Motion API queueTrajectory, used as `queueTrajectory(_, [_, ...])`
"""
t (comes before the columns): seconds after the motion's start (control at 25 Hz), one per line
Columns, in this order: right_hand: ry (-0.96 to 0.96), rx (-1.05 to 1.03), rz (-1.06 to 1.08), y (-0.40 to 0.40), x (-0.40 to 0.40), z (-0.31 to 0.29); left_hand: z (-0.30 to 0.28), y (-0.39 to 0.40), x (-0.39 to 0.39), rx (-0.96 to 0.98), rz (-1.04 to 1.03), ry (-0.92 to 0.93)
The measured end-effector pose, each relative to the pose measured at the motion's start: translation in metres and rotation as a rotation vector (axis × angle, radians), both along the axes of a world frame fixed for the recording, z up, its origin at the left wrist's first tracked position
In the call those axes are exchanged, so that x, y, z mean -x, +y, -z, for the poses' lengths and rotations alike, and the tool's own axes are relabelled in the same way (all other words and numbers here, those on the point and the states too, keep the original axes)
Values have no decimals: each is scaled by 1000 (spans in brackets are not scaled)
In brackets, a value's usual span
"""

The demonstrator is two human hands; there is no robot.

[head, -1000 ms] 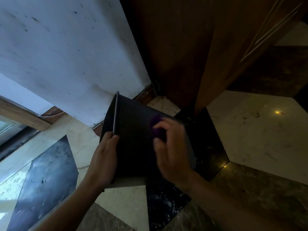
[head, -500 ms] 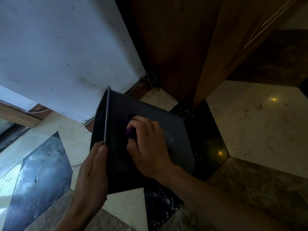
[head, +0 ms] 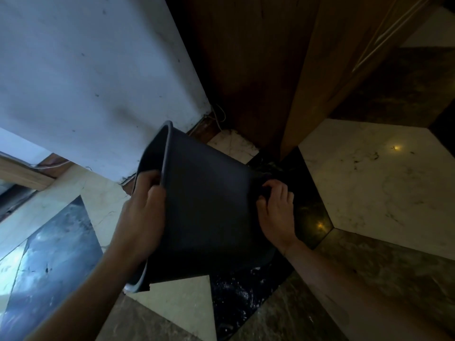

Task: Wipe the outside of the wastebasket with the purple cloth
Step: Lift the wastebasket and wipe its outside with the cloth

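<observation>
Gripping the rim, the left hand (head: 142,215) holds the wastebasket (head: 209,212) tipped on its side, thumb on the outer wall and fingers curled over the lip into the opening. The right hand (head: 277,210) sits at the far end of the basket, near its base, with fingers bent and bunched against the wall. It is presumably bunched around the purple cloth, but no purple shows from this angle; only a dark fold sits under the fingertips, too dim to name, so whether the cloth is in the hand cannot be told for certain.

The wastebasket is held off the floor (head: 369,180) over a patterned stretch of pale and dark marble tiles, close to the corner where a white wall (head: 86,82) meets a wooden panel (head: 246,70). Its mouth points left toward the wall and its base points right.

As a judgement, the wiping looks well under way: the right hand is at the base end of the upward-facing side, which suggests a pass along that face. The underside and the side turned away from the camera are hidden, so those likely remain, along with the bottom.

The basket is a dark grey, smooth-walled plastic tub, tapering from a wide, lighter-edged rim to a narrower base. Its matte surface shows no obvious streaks or dirt in the low light.
</observation>
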State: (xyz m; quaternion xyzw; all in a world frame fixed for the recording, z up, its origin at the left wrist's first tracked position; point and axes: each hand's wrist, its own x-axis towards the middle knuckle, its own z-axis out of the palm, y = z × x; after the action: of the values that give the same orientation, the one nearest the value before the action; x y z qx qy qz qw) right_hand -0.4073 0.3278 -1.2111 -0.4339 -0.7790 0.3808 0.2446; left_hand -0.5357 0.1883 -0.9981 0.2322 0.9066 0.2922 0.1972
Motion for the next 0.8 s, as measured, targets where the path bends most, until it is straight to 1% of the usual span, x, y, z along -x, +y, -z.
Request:
queueTrajectory(0.08, [-4,5,9,-13,-5,-2,2,22,16,49,33,97])
queueTrajectory(0.2, [24,42,8,-39,0,-26,8,31,28,-7,89,87])
queueTrajectory(0.24, [79,25,-36,-51,6,-41,10,29,30,-20,78,71])
queueTrajectory(0.36, [373,-106,-289,-92,32,-93,13,24,35,-40,-7,35])
queueTrajectory(0.4, [447,-155,-350,-103,42,-106,13,23,36,-59,-30,1])
queueTrajectory(0.44, [483,-189,-375,-109,51,-115,13,22,37,-88,-62,-60])
queueTrajectory(0.48, [479,-205,-378,-110,58,-120,13,20,37,-118,-108,-124])
queueTrajectory(0.52, [446,-217,-372,-106,65,-123,13,17,39,-117,-147,-149])
queueTrajectory(0.64, [297,-236,-348,-77,88,-118,13,10,48,-22,-185,-104])
queueTrajectory(0.8, [155,-110,-237,-29,110,-90,17,-1,53,-34,-216,-125])
